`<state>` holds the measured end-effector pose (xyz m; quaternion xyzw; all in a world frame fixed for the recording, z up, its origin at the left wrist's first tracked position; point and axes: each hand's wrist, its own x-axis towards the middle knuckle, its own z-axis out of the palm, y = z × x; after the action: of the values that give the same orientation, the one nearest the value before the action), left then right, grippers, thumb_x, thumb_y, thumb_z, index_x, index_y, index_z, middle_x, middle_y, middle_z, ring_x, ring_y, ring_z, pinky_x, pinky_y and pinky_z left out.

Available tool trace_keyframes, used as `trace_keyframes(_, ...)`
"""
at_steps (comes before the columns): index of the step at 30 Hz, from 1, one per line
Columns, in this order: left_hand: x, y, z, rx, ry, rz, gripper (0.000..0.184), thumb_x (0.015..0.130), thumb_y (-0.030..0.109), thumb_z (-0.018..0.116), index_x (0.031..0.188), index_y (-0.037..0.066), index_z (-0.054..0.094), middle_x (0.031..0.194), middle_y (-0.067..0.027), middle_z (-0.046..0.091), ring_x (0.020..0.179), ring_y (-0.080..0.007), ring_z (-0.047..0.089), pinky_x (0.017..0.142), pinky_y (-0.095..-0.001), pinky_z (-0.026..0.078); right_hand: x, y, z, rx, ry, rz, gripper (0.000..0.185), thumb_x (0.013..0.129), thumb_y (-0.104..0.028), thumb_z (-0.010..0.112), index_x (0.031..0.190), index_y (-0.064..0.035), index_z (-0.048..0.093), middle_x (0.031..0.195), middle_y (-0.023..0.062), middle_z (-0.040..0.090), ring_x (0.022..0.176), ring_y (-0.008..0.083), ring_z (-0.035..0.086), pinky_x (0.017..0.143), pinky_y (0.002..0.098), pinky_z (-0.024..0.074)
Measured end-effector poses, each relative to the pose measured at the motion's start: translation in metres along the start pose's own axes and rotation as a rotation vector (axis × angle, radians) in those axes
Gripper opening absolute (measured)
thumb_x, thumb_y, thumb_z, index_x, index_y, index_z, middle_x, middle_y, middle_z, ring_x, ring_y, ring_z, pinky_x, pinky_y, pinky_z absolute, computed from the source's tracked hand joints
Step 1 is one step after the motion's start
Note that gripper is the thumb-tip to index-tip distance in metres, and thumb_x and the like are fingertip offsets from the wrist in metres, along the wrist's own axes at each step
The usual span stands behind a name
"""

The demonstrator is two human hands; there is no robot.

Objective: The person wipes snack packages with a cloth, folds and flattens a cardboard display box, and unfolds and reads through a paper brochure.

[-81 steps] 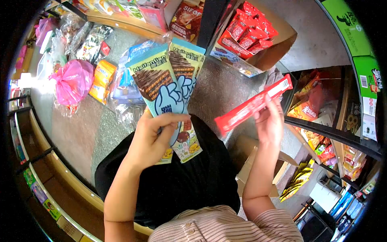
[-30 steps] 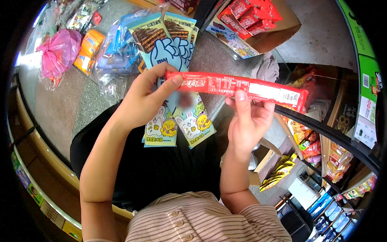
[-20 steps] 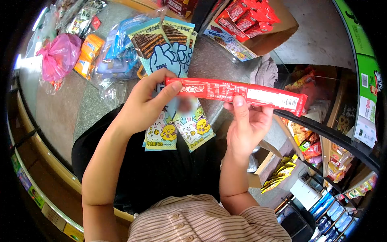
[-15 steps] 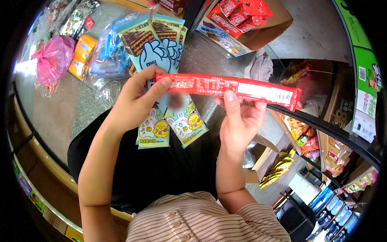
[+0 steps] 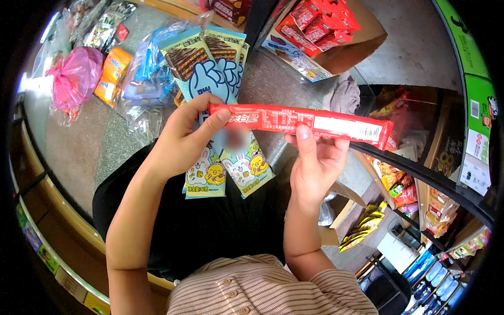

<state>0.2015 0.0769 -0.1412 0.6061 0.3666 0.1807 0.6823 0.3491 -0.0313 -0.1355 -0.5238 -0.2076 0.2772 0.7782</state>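
A long red snack packet (image 5: pixel 294 122) lies nearly level between my hands, its printed back and barcode facing up. My left hand (image 5: pixel 197 128) pinches its left end and also grips several light-blue and yellow wafer packets (image 5: pixel 215 68), fanned out above and below the fingers. Thumb on top and fingers underneath, my right hand (image 5: pixel 317 152) holds the red packet near its white label. Part of the wafer packets is covered by the red packet and my left hand.
An open carton (image 5: pixel 362 50) of red packets stands at the upper right, by a grey cloth (image 5: pixel 344 94). Left are a pink bag (image 5: pixel 77 77), orange packs (image 5: pixel 113 73) and blue plastic-wrapped goods (image 5: pixel 149 68). Shelves (image 5: pixel 441 194) and yellow packets (image 5: pixel 363 227) are at right.
The red packet, earlier only in my right hand, has swung level and its left end is now in my left hand too. My left hand has risen, keeping the wafer packets. Little differs over the last second.
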Motion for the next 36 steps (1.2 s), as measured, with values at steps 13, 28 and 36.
trace_keyframes(13,0.0,0.003,-0.001,0.005,-0.004,-0.031,0.02,0.088,0.02,0.051,0.089,0.001,0.055,0.076,-0.0014,0.056,0.075,-0.0064,0.048,0.07,-0.023,0.039,0.003,0.003,-0.001,-0.019,-0.031,0.011,0.03,0.075,0.007,0.061,0.1,0.0,0.046,0.085,0.0089,0.059,0.071,0.0131,0.058,0.065,0.0245,0.0496)
trace_keyframes(28,0.0,0.001,-0.001,0.047,0.018,-0.011,0.021,0.087,0.022,0.052,0.088,0.002,0.055,0.075,-0.0004,0.054,0.075,-0.0064,0.047,0.069,-0.0226,0.038,0.001,0.006,-0.003,-0.022,-0.027,0.014,0.03,0.075,0.008,0.061,0.1,-0.0009,0.046,0.085,0.0085,0.059,0.072,0.0131,0.057,0.066,0.025,0.0497)
trace_keyframes(36,-0.001,0.003,-0.003,0.06,0.019,-0.03,0.02,0.088,0.022,0.052,0.087,0.002,0.055,0.075,0.0002,0.053,0.074,-0.0058,0.046,0.067,-0.0223,0.038,0.001,0.007,-0.003,-0.035,-0.043,-0.003,0.031,0.075,0.007,0.062,0.099,-0.0016,0.046,0.088,0.0078,0.057,0.074,0.0127,0.057,0.066,0.0247,0.0498)
